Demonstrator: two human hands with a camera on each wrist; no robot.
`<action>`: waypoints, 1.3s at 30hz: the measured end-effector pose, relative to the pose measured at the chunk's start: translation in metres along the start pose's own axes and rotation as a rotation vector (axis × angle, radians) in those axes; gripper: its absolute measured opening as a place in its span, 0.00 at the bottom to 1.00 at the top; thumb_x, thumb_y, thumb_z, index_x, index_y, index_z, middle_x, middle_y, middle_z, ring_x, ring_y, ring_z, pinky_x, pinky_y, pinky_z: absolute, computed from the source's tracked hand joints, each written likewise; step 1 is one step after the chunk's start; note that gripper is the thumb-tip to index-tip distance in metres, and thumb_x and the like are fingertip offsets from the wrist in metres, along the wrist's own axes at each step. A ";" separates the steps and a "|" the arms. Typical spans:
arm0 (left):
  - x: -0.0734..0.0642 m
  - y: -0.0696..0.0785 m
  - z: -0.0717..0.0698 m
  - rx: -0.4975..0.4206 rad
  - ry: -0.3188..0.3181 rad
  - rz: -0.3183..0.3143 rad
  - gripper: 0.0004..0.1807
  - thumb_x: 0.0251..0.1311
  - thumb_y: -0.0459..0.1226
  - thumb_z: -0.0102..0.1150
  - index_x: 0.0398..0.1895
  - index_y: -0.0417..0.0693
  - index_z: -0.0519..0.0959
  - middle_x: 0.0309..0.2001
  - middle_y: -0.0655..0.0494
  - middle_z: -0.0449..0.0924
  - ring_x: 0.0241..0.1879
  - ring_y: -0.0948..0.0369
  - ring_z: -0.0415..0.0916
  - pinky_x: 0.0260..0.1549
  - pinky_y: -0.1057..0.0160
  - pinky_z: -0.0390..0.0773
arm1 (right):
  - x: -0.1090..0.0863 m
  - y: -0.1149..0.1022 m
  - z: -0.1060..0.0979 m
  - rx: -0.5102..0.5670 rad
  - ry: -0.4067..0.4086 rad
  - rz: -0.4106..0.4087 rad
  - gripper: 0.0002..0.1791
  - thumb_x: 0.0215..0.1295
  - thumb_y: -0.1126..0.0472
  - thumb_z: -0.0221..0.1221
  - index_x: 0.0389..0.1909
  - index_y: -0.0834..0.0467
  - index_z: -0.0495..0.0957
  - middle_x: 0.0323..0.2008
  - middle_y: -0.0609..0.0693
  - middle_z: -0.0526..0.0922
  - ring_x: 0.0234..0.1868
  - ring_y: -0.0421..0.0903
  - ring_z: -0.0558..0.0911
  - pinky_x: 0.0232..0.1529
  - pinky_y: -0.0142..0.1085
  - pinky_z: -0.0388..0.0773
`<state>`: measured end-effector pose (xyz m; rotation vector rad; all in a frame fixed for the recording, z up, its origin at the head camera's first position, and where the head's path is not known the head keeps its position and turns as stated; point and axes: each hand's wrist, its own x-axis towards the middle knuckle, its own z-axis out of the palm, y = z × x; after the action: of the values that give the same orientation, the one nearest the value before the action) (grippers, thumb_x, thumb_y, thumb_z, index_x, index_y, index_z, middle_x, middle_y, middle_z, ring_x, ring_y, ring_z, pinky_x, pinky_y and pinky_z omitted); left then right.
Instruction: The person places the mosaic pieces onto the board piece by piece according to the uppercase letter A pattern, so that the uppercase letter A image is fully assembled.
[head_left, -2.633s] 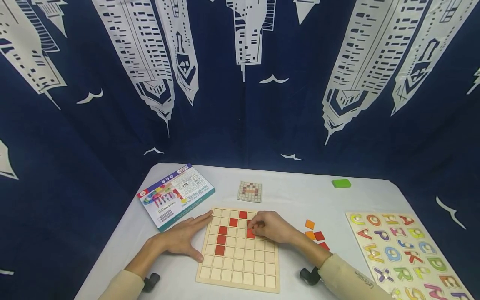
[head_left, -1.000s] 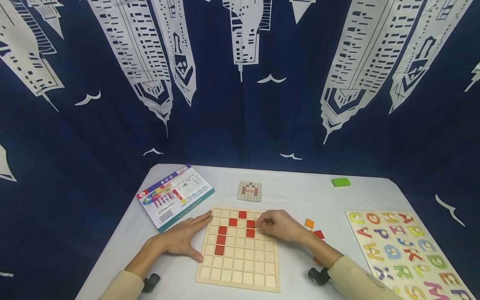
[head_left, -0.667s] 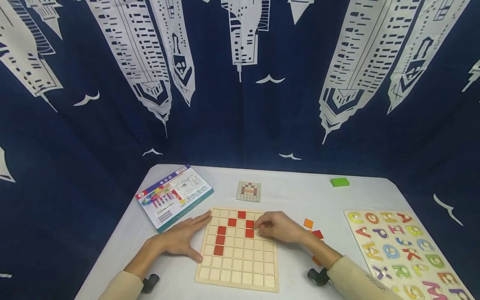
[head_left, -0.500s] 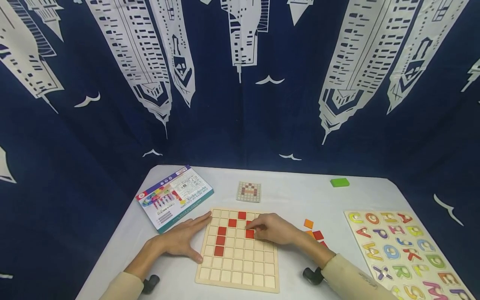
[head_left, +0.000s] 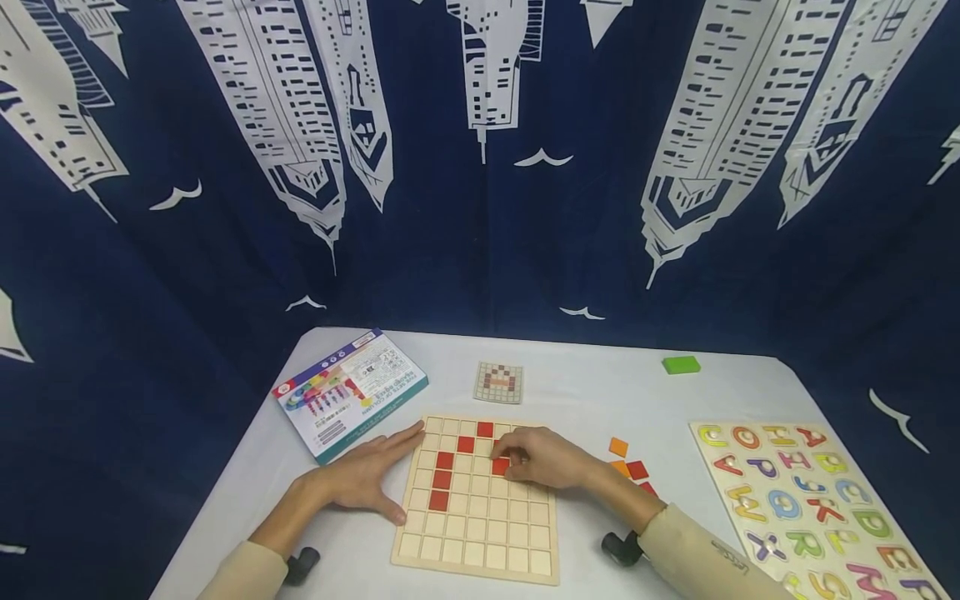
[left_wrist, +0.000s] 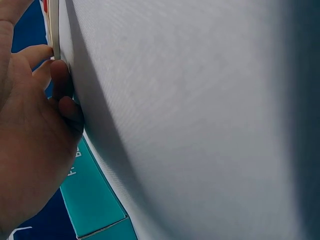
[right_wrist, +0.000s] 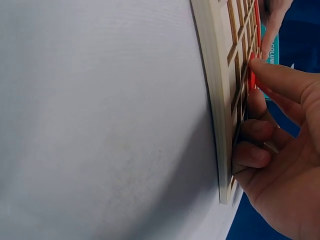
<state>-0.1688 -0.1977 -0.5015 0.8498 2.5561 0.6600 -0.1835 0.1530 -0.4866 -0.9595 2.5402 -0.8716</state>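
A pale wooden grid board point(head_left: 476, 550) lies on the white table, with several red square tiles in its cells. My right hand point(head_left: 543, 458) is over the board's upper right part, thumb and index finger at the edges of a red tile point(head_left: 500, 467) in a cell. In the right wrist view, the thumb tip touches a red tile point(right_wrist: 252, 75) and the other fingers curl against the board. My left hand point(head_left: 363, 473) lies spread at the board's left side, thumb and index fingertips at its edge. It holds nothing.
A small pattern card point(head_left: 498, 383) lies behind the board, and a game box point(head_left: 352, 396) stands at the back left. Loose orange tiles point(head_left: 618, 447) and red tiles point(head_left: 637, 471) lie to the right. Beyond are a letter puzzle board point(head_left: 772, 467) and a green block point(head_left: 681, 365).
My right hand drew slightly rightward off the two right-hand red tiles, then came back left over them. The tiles stay in the same cells. My left hand has not moved.
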 end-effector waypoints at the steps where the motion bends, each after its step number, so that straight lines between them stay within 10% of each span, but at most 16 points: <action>1: 0.000 0.000 0.000 0.001 -0.001 0.000 0.71 0.33 0.71 0.73 0.82 0.56 0.50 0.82 0.60 0.38 0.79 0.47 0.45 0.73 0.39 0.53 | 0.001 0.000 0.000 0.008 0.004 0.001 0.13 0.63 0.61 0.68 0.48 0.48 0.84 0.27 0.39 0.75 0.31 0.35 0.73 0.34 0.29 0.73; 21: 0.001 0.002 0.000 -0.002 0.004 0.006 0.71 0.33 0.70 0.74 0.82 0.57 0.50 0.82 0.60 0.39 0.79 0.47 0.45 0.74 0.39 0.52 | -0.001 0.005 0.001 0.175 0.057 0.031 0.10 0.65 0.66 0.65 0.42 0.49 0.83 0.34 0.40 0.82 0.35 0.37 0.79 0.41 0.30 0.77; 30: 0.000 0.001 0.000 -0.005 0.005 -0.004 0.71 0.33 0.69 0.74 0.82 0.57 0.50 0.82 0.61 0.39 0.79 0.46 0.46 0.73 0.38 0.54 | -0.010 0.010 -0.006 0.350 0.019 0.100 0.08 0.66 0.70 0.61 0.43 0.56 0.82 0.30 0.49 0.82 0.25 0.43 0.80 0.26 0.33 0.81; 39: 0.000 0.002 0.000 -0.004 0.003 -0.002 0.71 0.33 0.69 0.74 0.82 0.56 0.50 0.82 0.60 0.38 0.79 0.47 0.46 0.73 0.39 0.54 | -0.014 0.012 -0.009 0.182 0.058 0.091 0.06 0.64 0.64 0.67 0.39 0.49 0.83 0.29 0.40 0.82 0.31 0.37 0.78 0.36 0.30 0.77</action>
<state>-0.1681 -0.1967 -0.5002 0.8459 2.5576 0.6659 -0.1833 0.1738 -0.4860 -0.7686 2.4776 -1.0955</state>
